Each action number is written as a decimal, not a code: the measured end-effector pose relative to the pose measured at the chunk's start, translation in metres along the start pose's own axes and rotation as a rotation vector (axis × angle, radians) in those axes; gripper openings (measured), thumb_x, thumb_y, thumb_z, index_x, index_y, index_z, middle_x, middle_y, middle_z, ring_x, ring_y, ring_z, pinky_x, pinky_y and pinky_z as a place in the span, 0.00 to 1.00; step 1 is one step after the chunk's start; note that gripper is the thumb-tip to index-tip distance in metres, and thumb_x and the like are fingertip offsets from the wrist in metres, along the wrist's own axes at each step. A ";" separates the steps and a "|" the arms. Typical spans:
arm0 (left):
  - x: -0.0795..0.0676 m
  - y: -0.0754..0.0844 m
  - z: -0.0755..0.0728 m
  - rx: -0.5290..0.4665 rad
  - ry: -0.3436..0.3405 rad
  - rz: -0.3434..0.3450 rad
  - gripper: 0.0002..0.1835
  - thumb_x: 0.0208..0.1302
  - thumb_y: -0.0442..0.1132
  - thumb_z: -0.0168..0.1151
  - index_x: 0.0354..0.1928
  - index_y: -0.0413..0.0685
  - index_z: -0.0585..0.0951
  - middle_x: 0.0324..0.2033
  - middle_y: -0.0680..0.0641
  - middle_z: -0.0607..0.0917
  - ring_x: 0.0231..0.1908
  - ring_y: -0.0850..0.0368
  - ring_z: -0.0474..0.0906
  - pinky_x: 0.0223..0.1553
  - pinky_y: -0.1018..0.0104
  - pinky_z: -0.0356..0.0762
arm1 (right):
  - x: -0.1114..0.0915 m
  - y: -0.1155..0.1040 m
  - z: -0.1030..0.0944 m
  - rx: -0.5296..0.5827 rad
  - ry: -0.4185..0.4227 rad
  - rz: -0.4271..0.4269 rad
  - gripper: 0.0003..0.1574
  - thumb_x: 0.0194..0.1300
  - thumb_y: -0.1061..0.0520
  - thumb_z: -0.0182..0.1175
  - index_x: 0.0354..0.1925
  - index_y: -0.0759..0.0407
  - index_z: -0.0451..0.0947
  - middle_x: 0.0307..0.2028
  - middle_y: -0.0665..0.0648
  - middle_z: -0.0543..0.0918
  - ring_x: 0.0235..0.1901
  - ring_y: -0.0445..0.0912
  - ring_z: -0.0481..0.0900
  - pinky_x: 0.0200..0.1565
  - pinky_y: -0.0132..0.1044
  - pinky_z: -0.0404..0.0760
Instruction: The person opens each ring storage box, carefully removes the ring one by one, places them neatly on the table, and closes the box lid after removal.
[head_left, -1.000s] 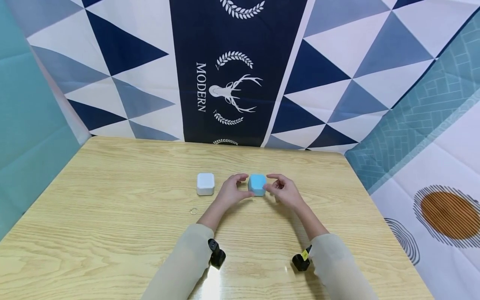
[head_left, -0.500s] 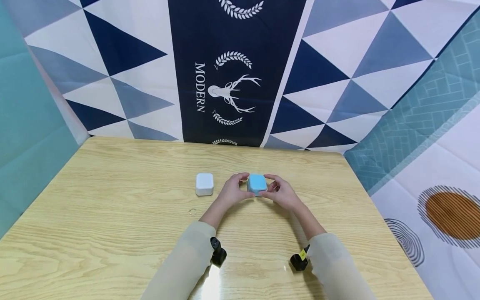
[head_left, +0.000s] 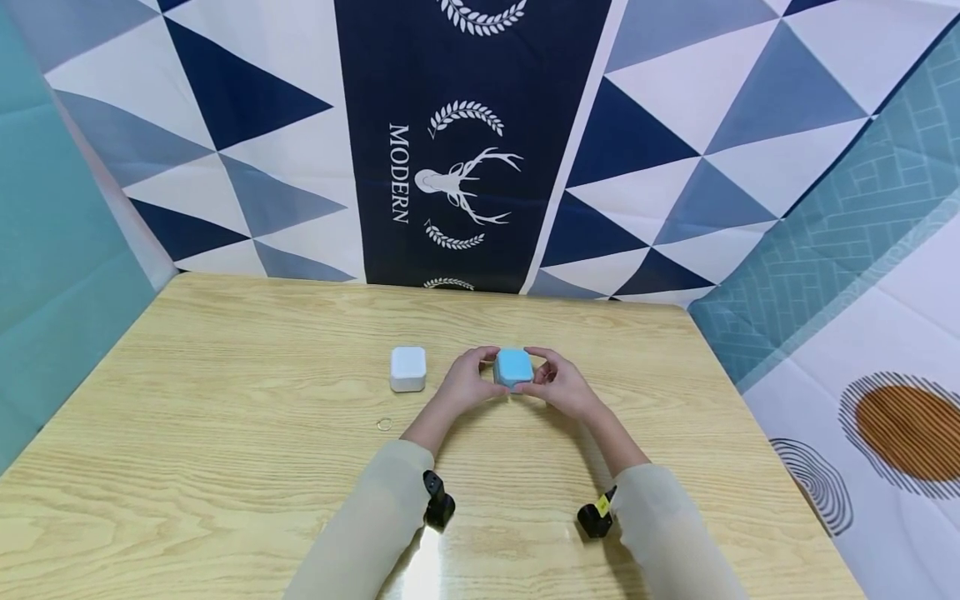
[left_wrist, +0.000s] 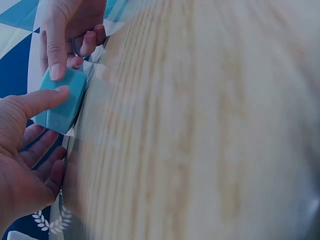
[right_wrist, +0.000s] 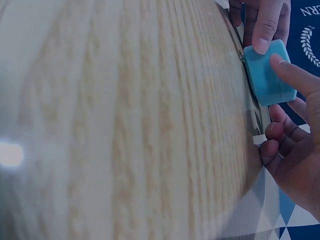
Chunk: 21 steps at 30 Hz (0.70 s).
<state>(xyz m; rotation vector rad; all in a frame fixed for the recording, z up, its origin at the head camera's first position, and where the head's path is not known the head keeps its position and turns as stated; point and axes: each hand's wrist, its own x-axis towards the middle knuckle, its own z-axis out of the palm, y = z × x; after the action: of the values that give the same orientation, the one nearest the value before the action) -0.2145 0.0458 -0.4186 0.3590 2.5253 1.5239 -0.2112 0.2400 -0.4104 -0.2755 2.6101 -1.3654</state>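
Note:
A small light blue box (head_left: 513,367) with rounded corners stands on the table between both hands. My left hand (head_left: 465,381) pinches it at its left side, the thumb on the near face and the index finger behind. From the other side my right hand (head_left: 562,385) pinches it in the same way, its thumb near the left thumb. In the left wrist view a seam line runs along the blue box (left_wrist: 62,107) close to the left thumb. Both thumbs also lie on the blue box (right_wrist: 267,80) in the right wrist view.
Left of the hands stands a white box (head_left: 408,369) of similar shape. A thin small ring (head_left: 384,424) lies in front of it. The wooden table (head_left: 225,433) ends at a patterned cloth backdrop (head_left: 465,167).
My right hand has moved in to the left, and its thumb and index finger have taken hold of the blue box. The left hand keeps its place on it.

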 end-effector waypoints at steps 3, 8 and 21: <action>0.001 0.001 0.001 0.010 0.006 0.000 0.38 0.47 0.38 0.74 0.63 0.45 0.70 0.56 0.44 0.77 0.57 0.46 0.72 0.60 0.56 0.69 | 0.001 -0.001 0.000 0.000 -0.009 0.004 0.46 0.53 0.55 0.70 0.66 0.59 0.61 0.29 0.54 0.72 0.26 0.44 0.68 0.24 0.29 0.69; 0.002 0.001 0.002 0.039 0.017 -0.021 0.39 0.46 0.40 0.75 0.62 0.46 0.70 0.56 0.45 0.77 0.58 0.46 0.69 0.62 0.53 0.66 | 0.002 -0.002 0.000 0.006 -0.021 0.018 0.47 0.52 0.55 0.70 0.67 0.58 0.61 0.28 0.53 0.72 0.26 0.44 0.68 0.23 0.29 0.70; 0.006 -0.003 0.004 0.073 -0.004 -0.058 0.39 0.47 0.43 0.75 0.63 0.48 0.70 0.60 0.46 0.75 0.60 0.46 0.63 0.64 0.49 0.59 | 0.006 0.002 -0.001 -0.003 -0.039 0.010 0.48 0.52 0.52 0.70 0.67 0.58 0.61 0.26 0.52 0.71 0.25 0.43 0.66 0.24 0.28 0.68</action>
<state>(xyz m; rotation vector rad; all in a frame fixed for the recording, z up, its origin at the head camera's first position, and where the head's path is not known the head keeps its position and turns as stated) -0.2194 0.0497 -0.4228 0.2952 2.5699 1.4112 -0.2170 0.2404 -0.4119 -0.2867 2.5783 -1.3397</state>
